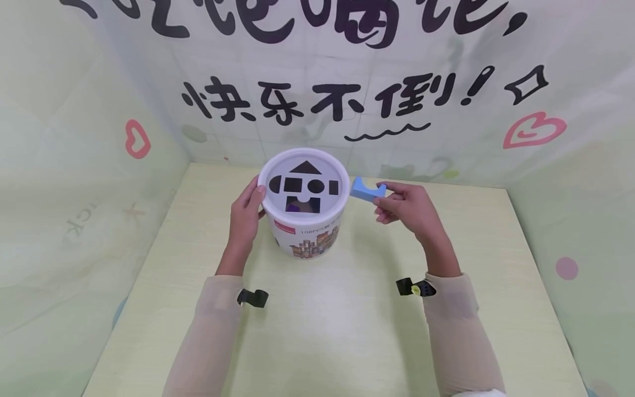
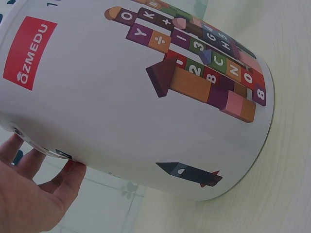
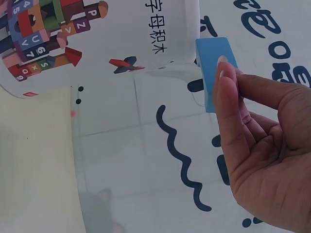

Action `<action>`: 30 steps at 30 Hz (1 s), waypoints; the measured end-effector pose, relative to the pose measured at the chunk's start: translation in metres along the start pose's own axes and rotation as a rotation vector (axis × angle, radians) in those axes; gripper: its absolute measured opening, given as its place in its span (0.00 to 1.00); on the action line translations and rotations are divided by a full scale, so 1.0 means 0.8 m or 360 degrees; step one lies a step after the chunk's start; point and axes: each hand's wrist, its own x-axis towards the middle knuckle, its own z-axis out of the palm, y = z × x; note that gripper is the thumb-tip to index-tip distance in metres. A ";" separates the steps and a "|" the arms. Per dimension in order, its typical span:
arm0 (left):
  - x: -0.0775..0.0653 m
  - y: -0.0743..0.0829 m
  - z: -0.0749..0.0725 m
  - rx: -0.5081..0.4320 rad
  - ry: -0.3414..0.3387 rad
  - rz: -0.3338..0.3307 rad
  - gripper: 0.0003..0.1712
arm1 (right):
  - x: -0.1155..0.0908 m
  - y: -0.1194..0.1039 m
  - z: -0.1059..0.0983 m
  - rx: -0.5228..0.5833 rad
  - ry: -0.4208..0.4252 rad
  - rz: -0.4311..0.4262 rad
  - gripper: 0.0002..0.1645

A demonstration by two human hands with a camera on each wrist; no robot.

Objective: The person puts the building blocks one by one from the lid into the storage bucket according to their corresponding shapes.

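Note:
A white block bucket [image 1: 278, 231] stands upright at the middle back of the table, with a white lid [image 1: 278, 165] cut with several shaped holes. My left hand [image 1: 243, 215] holds the bucket's left side, its thumb at the lid's rim. In the left wrist view its fingertips [image 2: 73, 170] touch the printed wall. To the right of the lid, my right hand [image 1: 412, 209] pinches a light blue arch block [image 1: 364, 192] between thumb and fingers. The block is at about rim height, close to the bucket's right edge. Something purple shows through the front, arch-shaped hole.
The pale wooden table [image 1: 317, 331] extends toward me between both forearms. Behind it hangs a printed cloth [image 1: 307, 60] with large black characters, and similar cloth lines the left and right sides. Black straps [image 1: 253, 298] are on both wrists.

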 end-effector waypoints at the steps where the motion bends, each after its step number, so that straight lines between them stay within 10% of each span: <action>1: 0.000 0.000 0.000 0.0002 0.0001 -0.0001 0.28 | 0.000 -0.001 0.001 -0.0002 0.0000 -0.0003 0.30; 30: -0.002 0.002 0.000 0.0003 -0.0010 0.0005 0.28 | 0.005 -0.037 0.065 -0.0019 -0.0186 -0.0073 0.28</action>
